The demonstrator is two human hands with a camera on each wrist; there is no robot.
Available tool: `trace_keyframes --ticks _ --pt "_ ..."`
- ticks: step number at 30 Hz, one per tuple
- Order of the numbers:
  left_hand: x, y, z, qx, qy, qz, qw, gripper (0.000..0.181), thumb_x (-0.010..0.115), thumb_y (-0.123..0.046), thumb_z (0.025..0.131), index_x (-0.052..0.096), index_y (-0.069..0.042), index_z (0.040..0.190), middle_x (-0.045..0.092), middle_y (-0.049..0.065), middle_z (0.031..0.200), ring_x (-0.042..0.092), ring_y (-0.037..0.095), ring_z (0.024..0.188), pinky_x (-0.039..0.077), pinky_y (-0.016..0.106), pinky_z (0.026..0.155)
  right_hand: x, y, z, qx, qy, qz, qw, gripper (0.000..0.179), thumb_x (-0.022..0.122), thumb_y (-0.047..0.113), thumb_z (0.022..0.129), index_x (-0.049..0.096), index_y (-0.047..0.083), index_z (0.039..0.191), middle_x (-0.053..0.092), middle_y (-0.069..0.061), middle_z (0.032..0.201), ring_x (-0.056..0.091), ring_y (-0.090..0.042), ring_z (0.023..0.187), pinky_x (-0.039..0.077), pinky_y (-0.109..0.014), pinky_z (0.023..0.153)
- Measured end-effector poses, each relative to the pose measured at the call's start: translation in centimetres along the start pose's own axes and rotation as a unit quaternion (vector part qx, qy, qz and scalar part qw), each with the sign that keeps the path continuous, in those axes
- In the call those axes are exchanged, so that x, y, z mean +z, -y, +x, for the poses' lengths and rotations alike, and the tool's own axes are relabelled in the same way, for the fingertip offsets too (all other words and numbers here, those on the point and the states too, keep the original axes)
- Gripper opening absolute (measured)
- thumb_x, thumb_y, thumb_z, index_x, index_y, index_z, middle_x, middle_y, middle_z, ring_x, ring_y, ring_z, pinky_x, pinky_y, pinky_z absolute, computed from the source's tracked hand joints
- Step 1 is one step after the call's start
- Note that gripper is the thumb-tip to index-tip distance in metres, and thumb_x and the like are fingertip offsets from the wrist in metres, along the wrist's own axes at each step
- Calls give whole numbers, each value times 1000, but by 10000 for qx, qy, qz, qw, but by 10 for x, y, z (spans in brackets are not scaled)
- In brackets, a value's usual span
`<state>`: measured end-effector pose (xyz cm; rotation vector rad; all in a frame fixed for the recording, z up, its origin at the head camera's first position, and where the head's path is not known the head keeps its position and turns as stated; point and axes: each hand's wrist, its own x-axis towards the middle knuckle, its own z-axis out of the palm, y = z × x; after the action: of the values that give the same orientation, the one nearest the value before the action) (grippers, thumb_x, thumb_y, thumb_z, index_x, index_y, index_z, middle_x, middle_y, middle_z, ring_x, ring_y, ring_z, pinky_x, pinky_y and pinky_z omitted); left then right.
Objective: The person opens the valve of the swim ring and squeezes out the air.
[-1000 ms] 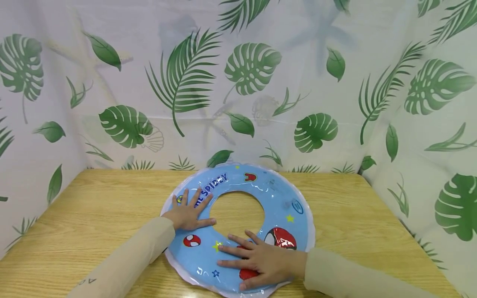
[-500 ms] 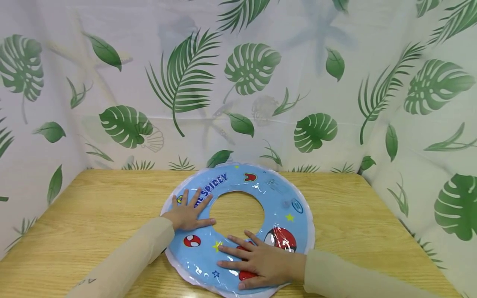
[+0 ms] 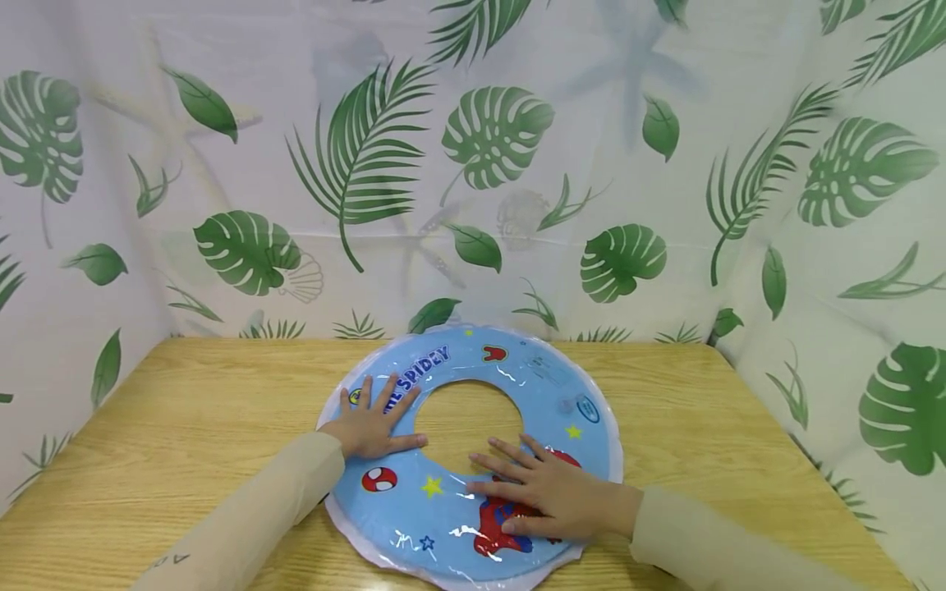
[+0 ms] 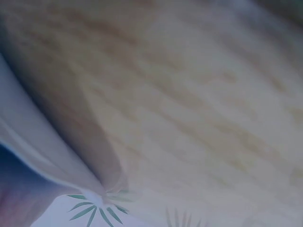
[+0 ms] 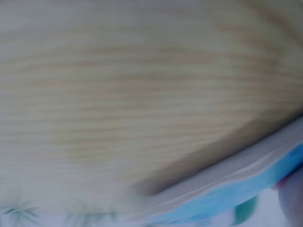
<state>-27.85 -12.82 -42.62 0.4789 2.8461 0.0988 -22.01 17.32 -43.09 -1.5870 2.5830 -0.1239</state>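
Note:
A blue swim ring [image 3: 399,525] with a white outer edge, red cartoon figures and yellow stars lies flat in the head view. On its left side rests my left hand [image 3: 373,427], fingers spread, the thumb reaching the edge of the centre hole. My right hand [image 3: 554,492] lies on the lower right of the ring with straight fingers, their tips at the hole's rim, partly covering a red and blue figure. The right wrist view catches the ring's edge [image 5: 227,198] at lower right. In the left wrist view the white edge [image 4: 47,127] shows blurred at left.
Under the ring is a wood-grain table [image 3: 222,394]. A white cloth [image 3: 547,49] printed with green leaves stands behind it and along both sides. The ring's far edge comes close to the back cloth.
My right hand has moved up and to the right over the ring, uncovering more of the red and blue figure. The left hand and the ring stay in place.

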Motion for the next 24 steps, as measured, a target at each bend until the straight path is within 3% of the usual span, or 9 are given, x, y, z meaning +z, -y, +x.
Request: trace_keyframes --ticks 3,9,16,24 --pt "-1 1 0 3 13 -15 10000 84 32 -75 81 4 -32 147 -7 10 155 -6 46 137 1 69 103 1 -10 -9 381 -101 -149 9991 56 29 58 92 16 41 144 5 6 156 1 -33 142 4 -61 107" --pt "-2 1 -1 39 46 -32 10000 83 33 -74 81 4 -31 147 -7 10 155 -5 47 137 1 70 102 5 -16 -19 946 88 186 9953 60 31 63 89 14 45 143 -5 0 156 -9 -41 139 1 -66 104" --pt "-2 1 -1 57 33 -27 10000 82 32 -73 82 5 -32 147 -6 10 155 -6 47 137 0 70 102 7 -17 -20 949 126 125 9953 60 31 63 89 12 46 143 -6 -2 156 -6 -42 139 6 -67 104" --pt "0 6 0 246 -171 -244 9993 81 32 -71 84 5 -29 148 -4 12 155 -4 49 137 1 71 101 9 -20 -19 1039 255 284 9939 60 29 66 88 10 48 142 -10 3 155 -12 -39 139 1 -66 104"
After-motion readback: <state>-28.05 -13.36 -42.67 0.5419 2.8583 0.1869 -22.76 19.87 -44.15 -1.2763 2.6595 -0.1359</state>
